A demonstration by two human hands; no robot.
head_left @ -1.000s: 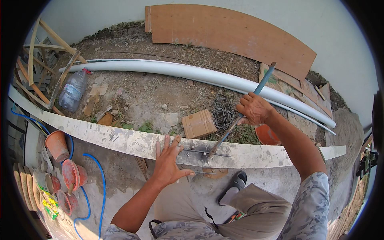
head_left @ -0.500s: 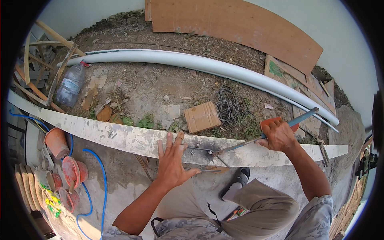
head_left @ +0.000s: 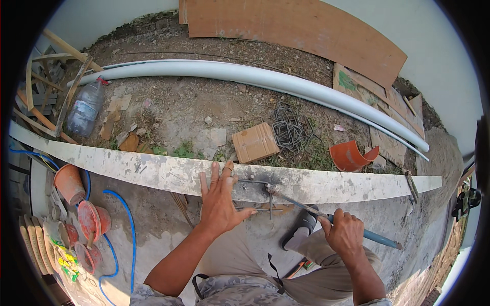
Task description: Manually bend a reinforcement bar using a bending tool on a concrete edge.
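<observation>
My left hand (head_left: 219, 196) lies flat with spread fingers on a long whitish plank (head_left: 153, 171), pressing a thin steel rod (head_left: 253, 181) against it near some upright pins. My right hand (head_left: 346, 233) is closed around the blue handle of a metal bending lever (head_left: 326, 217). The lever's head sits at the rod (head_left: 269, 188) on the plank, and its handle points down to the right, toward me.
Behind the plank lie a brick (head_left: 255, 143), a coil of wire (head_left: 290, 127), a broken orange pot piece (head_left: 349, 155), long grey pipes (head_left: 255, 76), a plastic bottle (head_left: 83, 108) and plywood (head_left: 296, 30). Orange pots (head_left: 69, 182) and a blue hose (head_left: 122, 224) sit at left.
My right hand has swung the lever handle from far-side up, over to the right, then down toward me. My left hand stayed pressed on the plank.
</observation>
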